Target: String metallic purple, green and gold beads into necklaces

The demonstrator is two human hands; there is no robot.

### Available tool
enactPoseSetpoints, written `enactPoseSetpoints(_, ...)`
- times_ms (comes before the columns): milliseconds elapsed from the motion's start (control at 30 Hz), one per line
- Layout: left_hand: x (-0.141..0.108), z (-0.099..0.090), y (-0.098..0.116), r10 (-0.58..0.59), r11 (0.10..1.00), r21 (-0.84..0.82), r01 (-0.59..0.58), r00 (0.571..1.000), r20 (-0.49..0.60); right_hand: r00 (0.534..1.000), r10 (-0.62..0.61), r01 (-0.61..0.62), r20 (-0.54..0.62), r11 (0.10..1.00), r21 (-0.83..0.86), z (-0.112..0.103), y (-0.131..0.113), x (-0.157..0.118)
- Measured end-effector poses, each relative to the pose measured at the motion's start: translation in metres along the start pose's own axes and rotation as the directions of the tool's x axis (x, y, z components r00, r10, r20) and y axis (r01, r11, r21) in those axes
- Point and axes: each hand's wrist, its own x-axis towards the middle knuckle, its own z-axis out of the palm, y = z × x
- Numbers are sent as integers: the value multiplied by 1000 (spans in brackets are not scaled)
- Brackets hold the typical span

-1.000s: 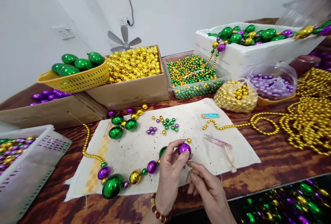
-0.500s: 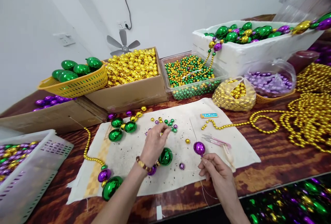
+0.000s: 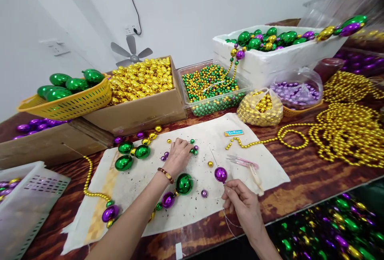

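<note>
My left hand [image 3: 179, 155] reaches over the white cloth [image 3: 141, 188], its fingers bent down at a group of small green and purple beads [image 3: 194, 151]; what lies under the fingertips is hidden. My right hand [image 3: 240, 200] pinches just below a shiny purple ball [image 3: 221, 174], which has a thin needle [image 3: 213, 156] rising from its top. White thread hangs under this hand. A large green ball [image 3: 184, 184] and a purple ball [image 3: 168, 199] lie strung between the hands and my left forearm. Near them are a small purple bead [image 3: 204, 193] and a gold bead [image 3: 210, 164].
Pink-handled snips [image 3: 243, 161] lie right of the purple ball. Behind the cloth stand a carton of gold beads [image 3: 144, 112], a clear bin [image 3: 216, 104] and a white foam box [image 3: 255, 62]. Gold bead strings [image 3: 345, 132] pile up at the right; a white basket [image 3: 39, 196] stands left.
My left hand has shifted a little back and left over the small beads, uncovering the strung balls near its wrist. My right hand still pinches below the purple ball. The view has turned slightly right.
</note>
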Motion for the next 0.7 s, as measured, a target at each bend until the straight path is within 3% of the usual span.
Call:
enactPoseSetpoints(167, -1, -5, -1, 4, 998, -67, -6, 1000, -28, 999, 13, -11, 52, 999, -31, -3, 0, -1)
enactPoseSetpoints(267, -8, -14, 3, -109, 955, -290, 65, 984, -138, 996, 31, -30, 82, 999, -16, -6, 1, -2)
enactPoseSetpoints(333, -13, -22, 11, -240, 823, -556, 116, 958, -156, 997, 37, -38, 72, 999, 14, -8, 3, -3)
enactPoseSetpoints(400, -17, -28, 21, -344, 578, -805, 134, 935, -92, 997, 41, -44, 67, 998, 36, -8, 5, -3)
enactPoseSetpoints(467, -19, -33, 31, -391, 322, -937, 137, 920, 0, 997, 43, -46, 69, 998, 41, -7, 6, -2)
enactPoseSetpoints(533, -20, -35, 38, -407, 149, -978, 144, 911, 72, 996, 40, -43, 76, 998, 41, -7, 5, -2)
enactPoseSetpoints(600, -20, -35, 41, -416, 61, -986, 156, 902, 117, 996, 39, -42, 81, 998, 42, -7, 3, -1)
enactPoseSetpoints(700, -20, -34, 40, -412, 21, -986, 165, 900, 142, 995, 44, -48, 86, 998, 44, -7, 0, -2)
